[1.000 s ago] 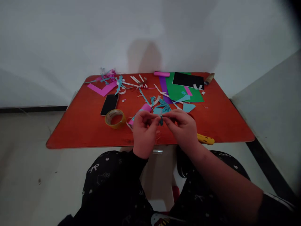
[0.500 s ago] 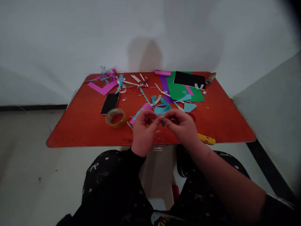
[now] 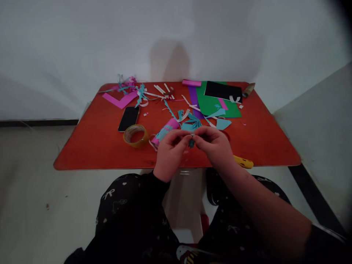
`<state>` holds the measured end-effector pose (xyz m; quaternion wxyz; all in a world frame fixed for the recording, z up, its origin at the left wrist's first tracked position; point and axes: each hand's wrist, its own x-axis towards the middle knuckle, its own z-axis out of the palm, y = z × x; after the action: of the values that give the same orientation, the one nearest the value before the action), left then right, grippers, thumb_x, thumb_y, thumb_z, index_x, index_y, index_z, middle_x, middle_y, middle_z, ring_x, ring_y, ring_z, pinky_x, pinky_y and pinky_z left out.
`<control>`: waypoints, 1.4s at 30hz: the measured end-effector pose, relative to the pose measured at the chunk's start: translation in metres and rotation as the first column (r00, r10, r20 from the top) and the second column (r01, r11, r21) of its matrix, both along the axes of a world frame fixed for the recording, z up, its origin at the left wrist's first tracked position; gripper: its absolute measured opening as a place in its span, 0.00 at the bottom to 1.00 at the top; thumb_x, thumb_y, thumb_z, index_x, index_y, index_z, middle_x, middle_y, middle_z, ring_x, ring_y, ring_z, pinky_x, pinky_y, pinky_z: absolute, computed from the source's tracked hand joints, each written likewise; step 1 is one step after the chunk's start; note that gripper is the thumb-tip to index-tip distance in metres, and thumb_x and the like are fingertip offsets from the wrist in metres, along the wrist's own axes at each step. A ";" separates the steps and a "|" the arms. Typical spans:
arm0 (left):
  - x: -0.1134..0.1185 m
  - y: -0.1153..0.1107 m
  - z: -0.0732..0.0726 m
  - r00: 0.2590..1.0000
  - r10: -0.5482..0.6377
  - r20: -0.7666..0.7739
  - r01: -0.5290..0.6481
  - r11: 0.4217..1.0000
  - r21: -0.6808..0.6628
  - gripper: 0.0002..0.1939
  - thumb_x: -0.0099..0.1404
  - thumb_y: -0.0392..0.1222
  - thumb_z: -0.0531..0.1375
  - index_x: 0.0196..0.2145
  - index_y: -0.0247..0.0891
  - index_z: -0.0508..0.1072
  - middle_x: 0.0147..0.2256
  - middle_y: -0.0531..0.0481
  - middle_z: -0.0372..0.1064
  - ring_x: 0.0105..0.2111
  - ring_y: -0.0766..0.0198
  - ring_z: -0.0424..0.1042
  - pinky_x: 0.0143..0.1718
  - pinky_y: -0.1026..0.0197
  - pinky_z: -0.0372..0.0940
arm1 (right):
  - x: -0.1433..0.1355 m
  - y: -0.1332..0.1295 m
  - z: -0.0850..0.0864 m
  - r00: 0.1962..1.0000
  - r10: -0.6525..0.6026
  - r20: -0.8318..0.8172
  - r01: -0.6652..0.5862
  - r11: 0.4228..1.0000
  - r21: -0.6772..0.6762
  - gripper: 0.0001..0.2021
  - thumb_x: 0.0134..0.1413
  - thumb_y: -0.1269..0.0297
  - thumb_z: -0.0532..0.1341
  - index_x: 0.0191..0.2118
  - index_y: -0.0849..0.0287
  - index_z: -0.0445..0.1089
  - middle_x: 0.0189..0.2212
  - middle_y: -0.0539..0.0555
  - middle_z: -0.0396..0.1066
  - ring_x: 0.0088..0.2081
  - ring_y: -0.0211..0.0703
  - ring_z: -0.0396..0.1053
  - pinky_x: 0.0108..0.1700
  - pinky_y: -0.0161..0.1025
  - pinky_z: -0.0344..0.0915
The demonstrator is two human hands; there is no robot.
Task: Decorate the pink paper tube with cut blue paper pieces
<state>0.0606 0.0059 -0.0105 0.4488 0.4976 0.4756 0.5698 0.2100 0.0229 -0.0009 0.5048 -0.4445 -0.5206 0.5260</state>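
My left hand (image 3: 171, 154) and my right hand (image 3: 216, 148) meet fingertip to fingertip over the near part of the table. Both are closed in a pinch on a small piece of blue paper (image 3: 191, 143), which shows just below the fingertips; its upper part is mostly hidden. Behind the fingers lies a pleated fan of blue paper (image 3: 192, 123). Beside my left hand rests a pink paper roll (image 3: 172, 124) with blue paper strips on it. A yellow-handled tool (image 3: 244, 162), partly covered by my right forearm, lies near the front edge.
On the red table (image 3: 90, 146) are a roll of tape (image 3: 126, 138) and a phone (image 3: 129, 118) to the left. Green paper (image 3: 207, 106), a black sheet (image 3: 222, 91) and a blue paper scrap (image 3: 223, 124) lie right. Shredded paper (image 3: 128, 86) sits at the back left.
The fingertips have shifted slightly, and more of the small blue paper piece shows beneath them. The pink paper roll is less covered by my left hand. The view has tilted a little.
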 end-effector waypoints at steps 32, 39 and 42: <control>-0.003 0.003 0.001 0.990 -0.125 0.065 0.131 0.987 -0.096 0.13 0.62 0.50 0.70 0.40 0.40 0.81 0.34 0.49 0.78 0.31 0.64 0.75 0.33 0.61 0.71 | 0.006 0.003 0.000 0.996 0.089 0.020 -0.085 0.984 -0.158 0.10 0.48 0.55 0.71 0.31 0.57 0.76 0.24 0.47 0.71 0.26 0.36 0.62 0.30 0.36 0.60; -0.008 0.003 0.005 0.977 -0.211 -0.022 0.211 0.977 -0.025 0.10 0.62 0.42 0.69 0.42 0.41 0.79 0.34 0.51 0.75 0.30 0.67 0.71 0.32 0.63 0.68 | 0.007 0.006 -0.003 0.971 0.131 -0.202 -0.186 0.941 -0.283 0.14 0.44 0.54 0.75 0.31 0.58 0.77 0.24 0.47 0.71 0.25 0.34 0.63 0.29 0.35 0.59; -0.011 0.003 0.007 0.970 -0.217 -0.106 0.221 0.975 0.029 0.10 0.63 0.41 0.68 0.43 0.41 0.80 0.40 0.48 0.75 0.32 0.67 0.70 0.34 0.63 0.68 | 0.008 0.006 -0.003 0.946 0.121 -0.300 -0.226 0.911 -0.344 0.15 0.41 0.54 0.77 0.30 0.58 0.77 0.24 0.47 0.71 0.25 0.34 0.64 0.29 0.35 0.60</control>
<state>0.0497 0.0089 -0.0039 0.4739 0.5845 0.4286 0.5000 0.2177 0.0288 -0.0038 0.4283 -0.4073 -0.3742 0.7146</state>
